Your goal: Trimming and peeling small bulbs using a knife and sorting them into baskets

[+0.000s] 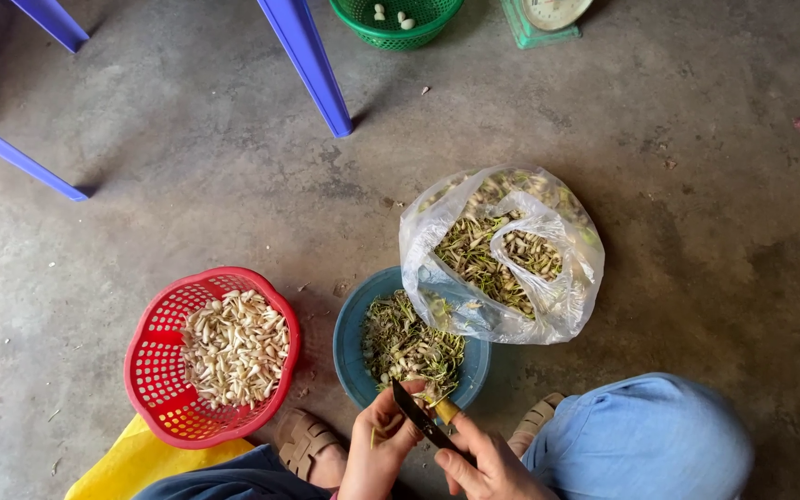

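We hold a small knife [421,418] in our right hand [488,468], fingers clamped on its yellow handle, dark blade angled up toward our left hand [377,454]. The left fingers are pinched together on a small pale bulb, mostly hidden. Just above sits a blue bowl [352,338] of green trimmings, with a clear plastic bag [502,255] of untrimmed bulbs leaning on it. A red basket [155,370] of peeled white bulbs stands left on the concrete floor [187,167].
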